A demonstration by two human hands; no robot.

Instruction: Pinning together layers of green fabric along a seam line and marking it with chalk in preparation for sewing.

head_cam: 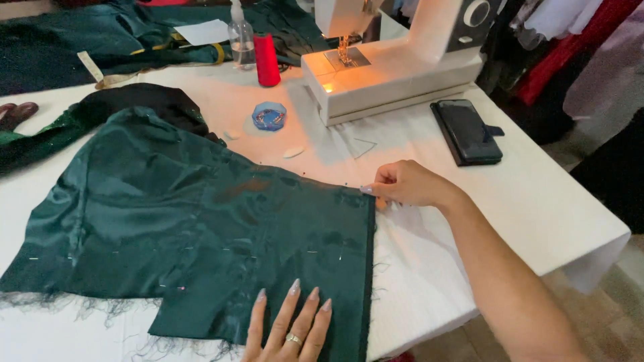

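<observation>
A dark green satin fabric piece [181,221] lies spread on the white table [537,201], with pins along it and frayed threads at its near edge. My left hand [290,325] rests flat on the fabric's near right corner, fingers apart, a ring on one finger. My right hand [406,184] pinches the fabric's far right corner at its straight right edge.
A white sewing machine [396,64] with its lamp lit stands at the back. Near it are a red thread spool [267,60], a clear spray bottle [241,37], a blue pin box [269,115], pale chalk pieces [292,152] and a black phone [466,131]. More dark fabric [80,40] lies at the back left.
</observation>
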